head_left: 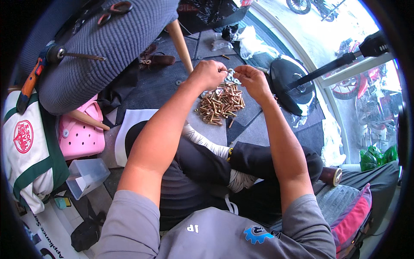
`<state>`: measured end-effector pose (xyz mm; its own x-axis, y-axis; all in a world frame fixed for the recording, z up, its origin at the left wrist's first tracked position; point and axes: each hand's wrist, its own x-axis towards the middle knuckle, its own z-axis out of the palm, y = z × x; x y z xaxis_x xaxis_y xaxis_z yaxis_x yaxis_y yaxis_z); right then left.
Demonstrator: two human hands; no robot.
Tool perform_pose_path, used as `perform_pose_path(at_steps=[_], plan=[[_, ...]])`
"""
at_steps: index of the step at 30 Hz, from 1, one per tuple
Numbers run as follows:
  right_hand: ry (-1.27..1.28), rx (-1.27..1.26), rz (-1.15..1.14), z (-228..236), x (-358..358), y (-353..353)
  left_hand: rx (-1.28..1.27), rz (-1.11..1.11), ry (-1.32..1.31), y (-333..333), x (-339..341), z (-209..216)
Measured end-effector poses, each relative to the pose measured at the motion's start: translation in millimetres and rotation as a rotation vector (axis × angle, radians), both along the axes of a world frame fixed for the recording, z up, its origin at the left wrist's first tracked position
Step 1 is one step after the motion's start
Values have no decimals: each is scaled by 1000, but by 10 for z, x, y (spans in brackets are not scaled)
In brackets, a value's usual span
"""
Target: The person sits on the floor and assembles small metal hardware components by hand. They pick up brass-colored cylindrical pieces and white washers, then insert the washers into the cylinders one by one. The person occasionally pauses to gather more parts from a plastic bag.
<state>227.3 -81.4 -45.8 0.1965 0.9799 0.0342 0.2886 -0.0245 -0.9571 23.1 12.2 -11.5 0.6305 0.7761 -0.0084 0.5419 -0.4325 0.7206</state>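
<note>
A heap of gold-coloured bolts (221,105) lies on the grey floor in front of my crossed legs. Several silver washers (235,80) are at its far edge, between my hands. My left hand (208,74) is closed just beyond the heap, thumb and fingers pinched around something small that I cannot make out. Facing it from the right, my right hand (255,83) also pinches with its fingertips, close to the washers; what it grips is too small to tell. The fingertips of both hands are near each other but apart.
At the left stand a striped grey stool (116,56) with a drill (54,54) on it, a pink clog (82,134) and a clear plastic box (88,177). A black round stand base (286,77) is at the right, near white plastic bags (254,43) and the glass front.
</note>
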Motion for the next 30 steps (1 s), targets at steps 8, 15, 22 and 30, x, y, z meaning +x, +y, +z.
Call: perform_pose_path(at_steps=[8, 15, 22, 30], plan=[[-78, -4, 7, 42, -137, -99, 149, -79, 52, -187, 18, -19], [-280, -99, -65, 52, -200, -117, 358, -104, 33, -174, 1, -197], [-323, 91, -53, 90, -237, -168, 267, -174, -5, -119, 20, -229], [-325, 52, -69, 107, -275, -179, 226, -188, -13, -144, -44, -100]])
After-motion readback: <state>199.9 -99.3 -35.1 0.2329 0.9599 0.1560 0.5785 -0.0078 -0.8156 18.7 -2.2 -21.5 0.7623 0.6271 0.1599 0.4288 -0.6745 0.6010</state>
